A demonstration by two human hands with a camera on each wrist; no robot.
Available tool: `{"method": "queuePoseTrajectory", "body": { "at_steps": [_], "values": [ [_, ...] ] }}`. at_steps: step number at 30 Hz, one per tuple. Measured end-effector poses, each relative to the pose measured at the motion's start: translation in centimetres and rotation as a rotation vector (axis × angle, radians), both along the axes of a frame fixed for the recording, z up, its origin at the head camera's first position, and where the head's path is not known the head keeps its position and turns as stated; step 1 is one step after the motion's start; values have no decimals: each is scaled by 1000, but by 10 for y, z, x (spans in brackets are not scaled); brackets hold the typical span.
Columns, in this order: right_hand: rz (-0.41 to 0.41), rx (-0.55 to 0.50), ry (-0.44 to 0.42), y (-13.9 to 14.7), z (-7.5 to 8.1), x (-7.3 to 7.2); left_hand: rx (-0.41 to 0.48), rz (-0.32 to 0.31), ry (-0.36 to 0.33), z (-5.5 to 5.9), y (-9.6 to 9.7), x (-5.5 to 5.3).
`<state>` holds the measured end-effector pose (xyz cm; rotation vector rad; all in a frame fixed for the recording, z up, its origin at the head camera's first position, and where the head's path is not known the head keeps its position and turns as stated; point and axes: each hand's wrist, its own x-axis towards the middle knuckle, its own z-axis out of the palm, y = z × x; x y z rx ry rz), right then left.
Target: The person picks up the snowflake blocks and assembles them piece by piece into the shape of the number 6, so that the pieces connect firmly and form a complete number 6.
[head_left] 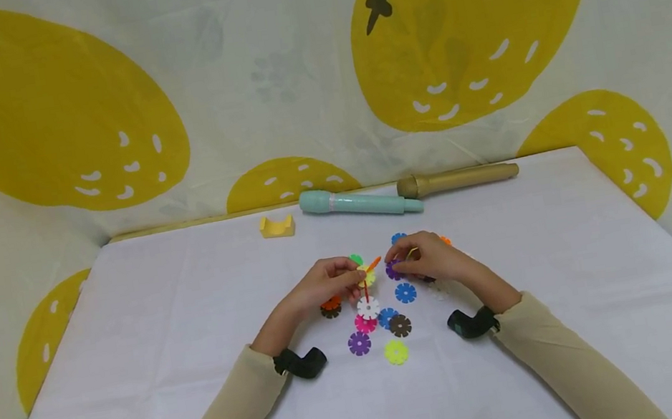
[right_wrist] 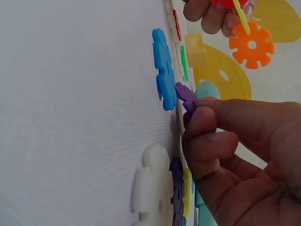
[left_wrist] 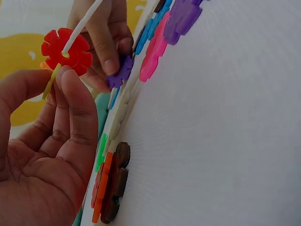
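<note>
My left hand [head_left: 330, 281] pinches a yellow notched snowflake disc [head_left: 369, 278] between thumb and fingertips. Joined to that disc are a red one [left_wrist: 68, 52] and an orange one [right_wrist: 252, 45]. A white disc [head_left: 368, 307] slots into the red one, edge-on in the left wrist view. With thumb and forefinger, my right hand [head_left: 431, 257] holds a separate purple disc [right_wrist: 186, 97] by its rim, low over the table and apart from the joined piece. A blue disc [head_left: 406, 292] lies just in front of the right hand.
Loose discs lie between the wrists: pink [head_left: 365, 323], brown [head_left: 400, 326], purple [head_left: 359, 343], yellow [head_left: 396, 352]. An orange disc [head_left: 331, 304] overlaps a brown one by the left hand. Behind stand a notched yellow block [head_left: 277, 228], a teal stick [head_left: 361, 203] and a tan one [head_left: 458, 179].
</note>
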<state>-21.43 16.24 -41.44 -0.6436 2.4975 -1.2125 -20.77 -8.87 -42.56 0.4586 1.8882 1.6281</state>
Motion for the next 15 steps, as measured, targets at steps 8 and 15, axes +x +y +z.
{"method": "queuePoseTrajectory", "body": {
  "at_steps": [8,15],
  "values": [
    [-157,-118,-10,-1,2,-2,-16,23,-2,-1,0,-1],
    [-235,-220,-92,-2,5,-5,-30,42,-6,-2,-1,-2]
  ]
}}
